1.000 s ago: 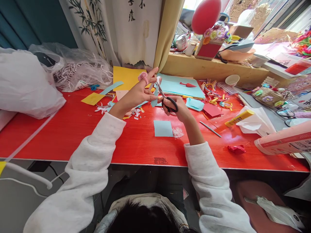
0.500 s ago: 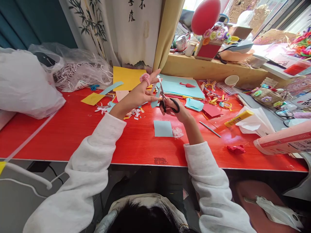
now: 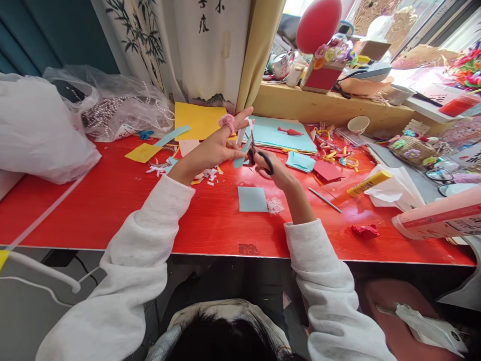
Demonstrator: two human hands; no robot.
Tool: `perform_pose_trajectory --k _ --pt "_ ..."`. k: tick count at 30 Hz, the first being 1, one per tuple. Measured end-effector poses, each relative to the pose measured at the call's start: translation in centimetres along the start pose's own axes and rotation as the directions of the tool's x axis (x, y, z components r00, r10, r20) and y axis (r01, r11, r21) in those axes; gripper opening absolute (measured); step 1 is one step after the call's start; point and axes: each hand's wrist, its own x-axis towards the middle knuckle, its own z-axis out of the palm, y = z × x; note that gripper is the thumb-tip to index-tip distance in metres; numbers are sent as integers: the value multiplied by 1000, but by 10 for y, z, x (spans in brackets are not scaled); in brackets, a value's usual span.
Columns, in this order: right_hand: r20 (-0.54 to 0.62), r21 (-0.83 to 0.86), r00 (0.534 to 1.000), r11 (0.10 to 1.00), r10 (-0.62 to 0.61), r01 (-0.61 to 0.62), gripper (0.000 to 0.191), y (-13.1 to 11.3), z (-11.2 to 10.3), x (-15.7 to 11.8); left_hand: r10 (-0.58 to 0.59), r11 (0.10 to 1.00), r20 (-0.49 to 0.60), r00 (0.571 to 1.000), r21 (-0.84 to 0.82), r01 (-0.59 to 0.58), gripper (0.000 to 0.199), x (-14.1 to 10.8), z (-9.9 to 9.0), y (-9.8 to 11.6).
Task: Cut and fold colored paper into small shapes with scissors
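Above the red table (image 3: 210, 225), my left hand (image 3: 222, 145) pinches a strip of light blue paper (image 3: 239, 161) near its thumb, with its upper fingers stretched out. A white strip (image 3: 241, 134) stands beside those fingers. My right hand (image 3: 273, 168) grips black-handled scissors (image 3: 268, 163), whose blades point up and away, against the blue strip. How far the blades are apart is hard to tell. A light blue square (image 3: 252, 199) lies on the table below my hands, beside a small heap of white shreds (image 3: 275, 205).
Yellow paper (image 3: 199, 120) and a light blue stack (image 3: 278, 134) lie behind my hands. Plastic bags (image 3: 41, 128) stand at the left. A pencil (image 3: 325, 200), glue stick (image 3: 370, 183) and pink bottle (image 3: 439, 215) are at the right.
The scissors have turned slightly and their handles look closer together. My left hand has shifted a little to the right with the strips.
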Motion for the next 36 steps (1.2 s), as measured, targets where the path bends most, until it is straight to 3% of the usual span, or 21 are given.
perform_pose_trajectory --k 2,5,10,13,16,22,25,27,29,32,36 --pt "-75 -73 997 997 -18 12 55 0 -2 2 -21 1000 8 1000 5 21 89 -1 -1 3" --pt "-208 -231 978 972 -16 -33 78 2 -7 3 -35 999 24 999 -14 35 83 -2 -2 6" --pt "-392 -532 907 843 -156 -85 93 10 -20 2 -49 997 39 998 -53 51 88 -3 0 0" --pt "-381 -658 904 744 -194 -118 91 12 -21 1 -43 994 65 997 -100 50 98 -2 1 -4" --pt "-349 -713 916 691 -197 -123 90 13 -17 1 -42 992 19 999 -119 44 104 0 1 -7" --pt "-420 -778 861 602 -288 -179 87 21 -18 0 -77 991 -80 994 -112 68 105 3 -9 -11" --pt "-493 -698 830 689 -262 -197 84 23 -19 4 -80 994 -57 995 -83 75 98 1 -11 -9" --pt "-530 -521 825 843 -195 -136 78 21 -16 8 -72 995 -17 997 -71 71 90 0 -10 -5" --pt "-503 -272 857 962 -113 -32 68 16 -10 11 -64 994 10 998 -88 65 85 -2 -7 1" --pt "-407 -9 911 997 -69 72 58 8 3 11 -40 989 22 999 -145 43 82 -3 -1 7" --pt "-347 112 933 984 -93 139 53 5 18 11 -35 984 59 998 -174 45 81 -3 4 9"
